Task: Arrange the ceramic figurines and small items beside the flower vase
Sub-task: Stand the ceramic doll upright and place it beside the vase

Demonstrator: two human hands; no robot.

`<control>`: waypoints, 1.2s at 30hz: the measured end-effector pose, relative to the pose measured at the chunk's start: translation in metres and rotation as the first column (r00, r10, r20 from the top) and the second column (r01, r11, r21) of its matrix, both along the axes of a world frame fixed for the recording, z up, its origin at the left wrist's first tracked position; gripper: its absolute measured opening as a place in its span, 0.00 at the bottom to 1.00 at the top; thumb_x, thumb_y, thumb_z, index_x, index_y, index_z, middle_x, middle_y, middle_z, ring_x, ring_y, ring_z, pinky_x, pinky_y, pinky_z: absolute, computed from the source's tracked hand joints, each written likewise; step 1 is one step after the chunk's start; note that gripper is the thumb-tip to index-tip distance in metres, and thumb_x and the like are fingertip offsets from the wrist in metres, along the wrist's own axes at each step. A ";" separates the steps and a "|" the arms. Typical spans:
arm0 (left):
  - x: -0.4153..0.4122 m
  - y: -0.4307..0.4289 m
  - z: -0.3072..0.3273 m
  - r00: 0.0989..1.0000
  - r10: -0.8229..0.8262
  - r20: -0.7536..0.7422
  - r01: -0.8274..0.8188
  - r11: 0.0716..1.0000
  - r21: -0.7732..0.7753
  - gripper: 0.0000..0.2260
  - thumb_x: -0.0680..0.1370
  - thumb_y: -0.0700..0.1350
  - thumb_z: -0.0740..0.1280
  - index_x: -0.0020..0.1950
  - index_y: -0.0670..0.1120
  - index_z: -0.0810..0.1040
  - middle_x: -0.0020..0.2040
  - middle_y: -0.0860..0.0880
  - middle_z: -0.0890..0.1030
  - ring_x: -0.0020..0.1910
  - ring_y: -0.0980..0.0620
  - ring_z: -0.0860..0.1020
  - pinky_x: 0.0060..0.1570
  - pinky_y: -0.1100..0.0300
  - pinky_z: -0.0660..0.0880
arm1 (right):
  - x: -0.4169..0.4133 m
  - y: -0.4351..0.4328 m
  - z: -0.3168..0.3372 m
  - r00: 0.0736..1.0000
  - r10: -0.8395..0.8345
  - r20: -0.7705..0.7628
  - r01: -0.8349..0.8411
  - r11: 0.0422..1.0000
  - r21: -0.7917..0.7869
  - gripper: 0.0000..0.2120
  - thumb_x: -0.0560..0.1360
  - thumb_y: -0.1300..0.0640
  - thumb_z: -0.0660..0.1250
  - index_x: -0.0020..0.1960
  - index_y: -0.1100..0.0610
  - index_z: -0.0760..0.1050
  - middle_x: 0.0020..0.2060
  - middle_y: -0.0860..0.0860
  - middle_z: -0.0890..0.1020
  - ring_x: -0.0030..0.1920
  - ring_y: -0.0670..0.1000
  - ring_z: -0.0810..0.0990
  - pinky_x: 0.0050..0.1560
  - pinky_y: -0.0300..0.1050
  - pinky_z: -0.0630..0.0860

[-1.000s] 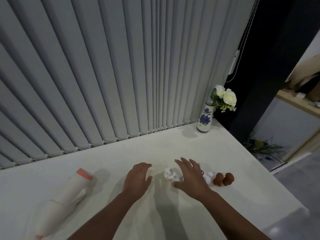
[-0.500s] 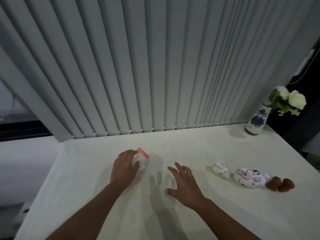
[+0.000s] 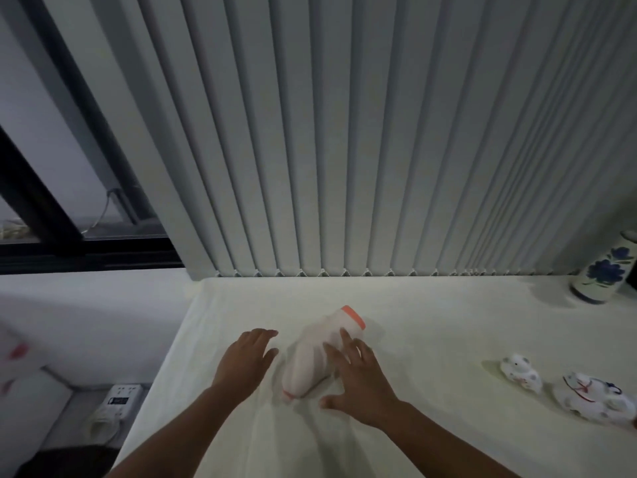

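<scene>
- White bottle-like item with an orange cap (image 3: 320,350) lying on its side on the pale surface (image 3: 431,339), blurred, so its exact make unclear.
- Long axis running from near-left to far-right: base toward the wearer, cap pointing toward the blinds (image 3: 344,132) and slightly right.
- Right hand (image 3: 358,381) open, fingers spread, fingertips resting on or just over the item's right flank; not wrapped around it.
- Left hand (image 3: 243,362) open and flat, just beside the item's left side, apart from it by a narrow gap.
- Item between the two hands; right hand the nearer, seemingly already in contact.
- Likely step: closing both hands on the item from either side, across its short axis, to lift or stand it.
- Flower vase (image 3: 603,270) with blue painted blooms upright at the far right corner of the surface, well apart from the hands; its mouth cut off by the frame edge, contents not visible.
- Small white ceramic figurine (image 3: 520,372) and a larger one with a red cord (image 3: 593,400) near the right edge, close together, between hands and vase but nearer the wearer.
- Judged progress: early; nothing placed beside the vase yet.
- Carry direction for the item: rightward and away, toward the vase.
</scene>
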State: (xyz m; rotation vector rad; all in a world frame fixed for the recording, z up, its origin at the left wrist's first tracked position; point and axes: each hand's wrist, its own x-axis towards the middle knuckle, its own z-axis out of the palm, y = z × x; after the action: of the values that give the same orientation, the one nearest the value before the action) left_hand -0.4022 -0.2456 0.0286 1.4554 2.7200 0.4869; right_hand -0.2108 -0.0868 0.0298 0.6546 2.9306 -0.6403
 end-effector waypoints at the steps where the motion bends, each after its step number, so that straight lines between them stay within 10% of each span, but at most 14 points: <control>1: -0.003 -0.002 -0.004 0.999 -0.038 -0.013 0.037 0.999 -0.021 0.18 0.77 0.56 0.60 0.64 0.49 0.74 0.60 0.50 0.79 0.60 0.47 0.77 0.54 0.52 0.76 | -0.004 -0.001 -0.001 1.000 0.005 0.006 -0.005 1.000 0.003 0.46 0.68 0.35 0.69 0.76 0.44 0.46 0.78 0.52 0.38 0.77 0.59 0.42 0.77 0.56 0.45; 11: -0.015 0.005 -0.030 0.913 -0.402 -0.074 0.375 0.896 -0.238 0.40 0.57 0.58 0.78 0.67 0.55 0.70 0.55 0.57 0.81 0.48 0.58 0.81 0.41 0.68 0.78 | -0.017 0.002 -0.024 1.000 0.006 0.020 -0.007 0.999 0.045 0.49 0.65 0.30 0.66 0.76 0.43 0.43 0.77 0.51 0.36 0.77 0.58 0.40 0.75 0.55 0.42; 18: -0.016 0.016 -0.042 0.907 -0.420 -0.036 0.401 0.887 -0.229 0.47 0.59 0.64 0.76 0.73 0.54 0.61 0.65 0.51 0.78 0.55 0.54 0.80 0.49 0.63 0.79 | -0.022 0.010 -0.040 0.998 0.019 -0.052 -0.013 0.992 0.124 0.51 0.63 0.24 0.60 0.77 0.48 0.50 0.77 0.52 0.44 0.76 0.62 0.52 0.74 0.60 0.52; 36: -0.011 0.040 -0.067 0.829 -0.524 -0.193 0.478 0.845 -0.239 0.42 0.68 0.61 0.71 0.75 0.51 0.55 0.71 0.44 0.71 0.65 0.48 0.75 0.65 0.38 0.67 | -0.020 0.003 -0.040 0.999 -0.025 -0.033 0.024 0.999 -0.038 0.53 0.64 0.23 0.57 0.75 0.44 0.32 0.74 0.45 0.30 0.75 0.51 0.30 0.74 0.52 0.54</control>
State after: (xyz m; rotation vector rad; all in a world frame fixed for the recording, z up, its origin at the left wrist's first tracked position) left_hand -0.4136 -0.2053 -0.0389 2.1987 2.2937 0.0258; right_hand -0.2306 -0.0837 -0.0105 0.6834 2.9376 -0.7135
